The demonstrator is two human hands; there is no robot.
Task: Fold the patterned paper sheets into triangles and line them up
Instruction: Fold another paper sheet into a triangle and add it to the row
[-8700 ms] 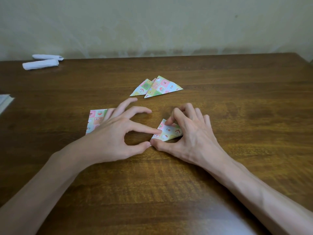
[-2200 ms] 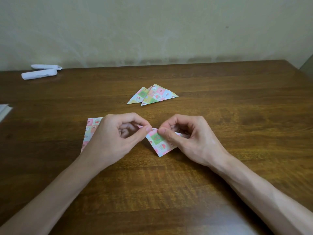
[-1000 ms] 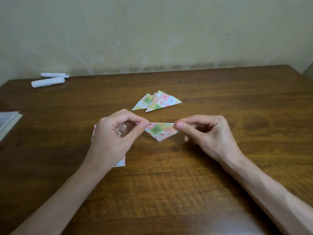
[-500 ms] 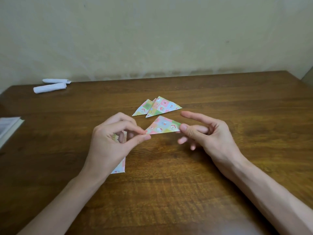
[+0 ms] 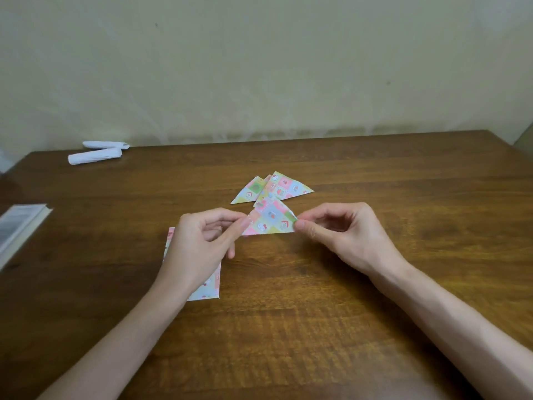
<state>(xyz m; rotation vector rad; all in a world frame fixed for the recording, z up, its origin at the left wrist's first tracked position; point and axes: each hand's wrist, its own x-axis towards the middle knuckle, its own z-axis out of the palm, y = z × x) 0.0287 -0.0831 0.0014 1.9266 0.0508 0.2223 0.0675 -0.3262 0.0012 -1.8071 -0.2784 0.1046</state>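
Since half a second ago the right hand point(image 5: 340, 235) has closed on the folded triangle point(image 5: 271, 219), which then was held by the left hand point(image 5: 202, 243) alone; the piece now sits closer to the finished pair.

Nearest, both forearms reach in over the brown wooden table point(image 5: 288, 327). A stack of unfolded patterned sheets point(image 5: 212, 287) lies flat beneath the left wrist, its near right corner showing.

Left hand: thumb and forefinger pinch the triangle's left corner, remaining fingers curled. Right hand: thumb and forefinger pinch the right corner, remaining fingers loosely curled.

The triangle lies between the hands near the table's middle, long edge toward the person, apex pointing away. It bears pastel checks of pink, green, blue and yellow with small pictures. Whether it clears the table cannot be told.

Just beyond, two finished triangles overlap: the left one point(image 5: 249, 193) partly under the right one point(image 5: 285, 186). The held apex meets their near edge in view; contact not determinable.

A book point(image 5: 20, 226) lies at the left edge. Two white paper rolls point(image 5: 95, 155) lie at the far left, by the wall point(image 5: 259, 67).
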